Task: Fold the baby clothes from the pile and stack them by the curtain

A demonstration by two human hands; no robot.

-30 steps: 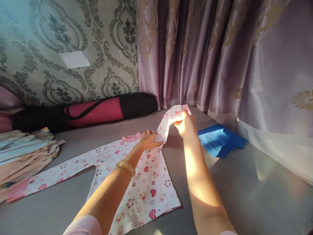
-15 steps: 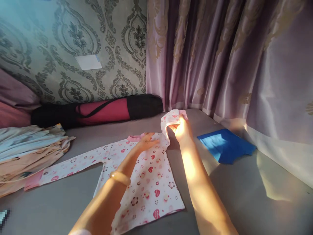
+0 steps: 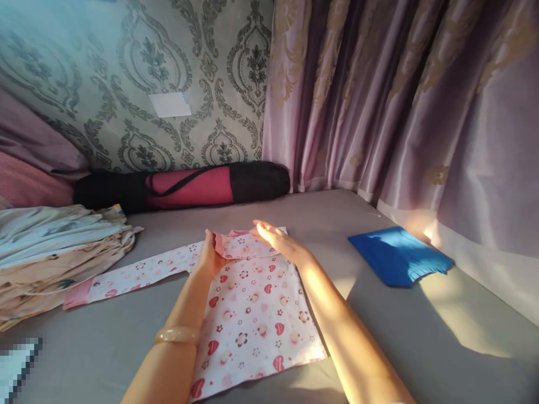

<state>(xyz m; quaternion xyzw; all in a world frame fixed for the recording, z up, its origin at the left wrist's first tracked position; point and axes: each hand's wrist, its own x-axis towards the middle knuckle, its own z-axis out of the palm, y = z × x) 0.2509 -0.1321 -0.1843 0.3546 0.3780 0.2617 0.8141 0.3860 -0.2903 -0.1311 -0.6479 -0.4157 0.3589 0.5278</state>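
Observation:
A white long-sleeved shirt [image 3: 248, 314] with pink trim and red hearts and flowers lies spread on the grey surface. Its right-hand sleeve [image 3: 244, 247] is folded across the chest below the collar, with the pink cuff beside my left hand [image 3: 209, 255]. That hand rests at the cuff, thumb and fingers apart on either side of it; some fingers are hidden. At the right shoulder, my right hand [image 3: 278, 242] lies over the fold with its fingers stretched out. The other sleeve [image 3: 143, 269] reaches out to the left.
Crumpled pale clothes [image 3: 63, 247] are heaped at the left, near the far sleeve's cuff. A folded blue cloth [image 3: 391, 255] lies at the right. Along the patterned wall sits a long black and red bag [image 3: 193, 188]. Purple curtains [image 3: 337, 112] hang behind.
My right hand has brought the raised sleeve left over the chest and let go of its cuff. My left hand has moved left to the cuff. The view has shifted slightly.

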